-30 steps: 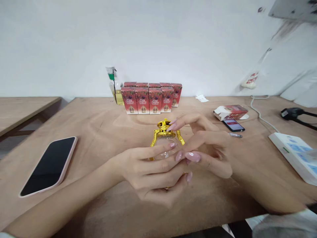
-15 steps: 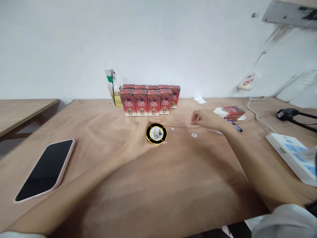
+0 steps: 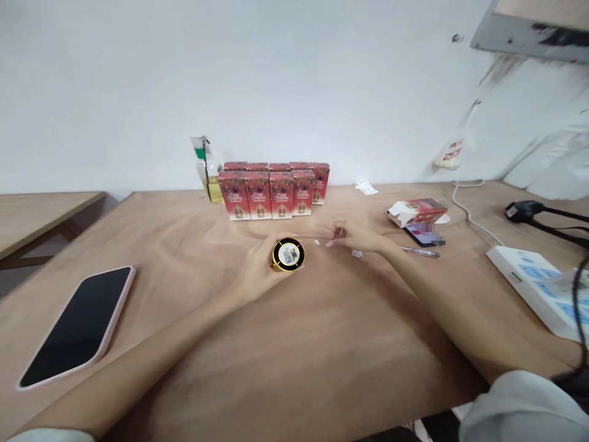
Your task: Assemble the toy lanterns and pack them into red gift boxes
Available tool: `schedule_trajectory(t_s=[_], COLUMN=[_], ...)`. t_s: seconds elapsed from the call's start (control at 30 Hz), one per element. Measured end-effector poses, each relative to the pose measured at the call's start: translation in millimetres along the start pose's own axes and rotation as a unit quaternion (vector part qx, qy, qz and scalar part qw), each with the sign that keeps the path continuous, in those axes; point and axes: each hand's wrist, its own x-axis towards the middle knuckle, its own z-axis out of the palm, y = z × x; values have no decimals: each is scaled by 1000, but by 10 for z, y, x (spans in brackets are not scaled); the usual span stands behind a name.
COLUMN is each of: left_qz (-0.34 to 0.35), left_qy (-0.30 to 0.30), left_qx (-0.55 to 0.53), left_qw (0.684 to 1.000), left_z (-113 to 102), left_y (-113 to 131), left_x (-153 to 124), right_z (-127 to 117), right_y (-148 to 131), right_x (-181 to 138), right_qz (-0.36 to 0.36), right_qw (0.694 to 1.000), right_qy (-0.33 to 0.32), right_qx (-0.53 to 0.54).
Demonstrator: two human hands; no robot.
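Note:
My left hand is wrapped round a small gold lantern tipped on its side, so its round black-and-gold base faces me. My right hand rests on the table to the right of it, fingers drawn together in a pinch near some thin metal pins. What the fingertips hold is too small to make out. A tiny white part lies just by that hand and another white bit lies between the hands.
A row of red boxes and an oil bottle stand at the back. A pink-cased phone lies at left. An opened red box, a second phone, a pen, a white power strip and cables lie at right.
The lantern stood upright between both hands; my left hand has tipped it away so the base faces me. My right hand left it, reached to the pins, then drew back slightly left.

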Motion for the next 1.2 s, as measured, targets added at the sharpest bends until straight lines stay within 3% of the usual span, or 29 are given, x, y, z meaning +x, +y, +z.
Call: schedule_trajectory(t_s=[0.23,0.4,0.47,0.53,0.6,0.67,0.77,0.87,1.07,1.2], left_qz=[12,0,1,-3,-8,-8,-3,7,22,19], left_qy=[23,34,36,38,35,32,25,14,12,17], left_qx=[-80,-75,-68,-65,-63,-62,-57,-56,-64,-63], left_qw=[996,997,997,997,997,998,998,998,998,998], left_z=[145,180,180,179,178,180,184,183,180,182], left_y=[-183,-210,-213,-212,-210,-210,-215,-219,-223,-221], left_x=[-99,-136,-140,-142,-145,-148,-152,-154,-155,-151], right_z=[367,200,12,-191,-344,-405,-360,-280,-210,-121], right_y=[-5,113,162,195,208,208,197,158,-18,-180], right_x=[115,126,68,-24,-116,-172,-161,-97,-74,-93], right_qz=[35,50,51,67,112,154,180,166,69,9], right_qw=[990,989,995,995,976,956,946,953,983,985], right_qy=[88,77,32,-76,-163,-219,-254,-241,-169,-102], right_qx=[107,114,84,-11,-90,-119,-94,-73,-10,142])
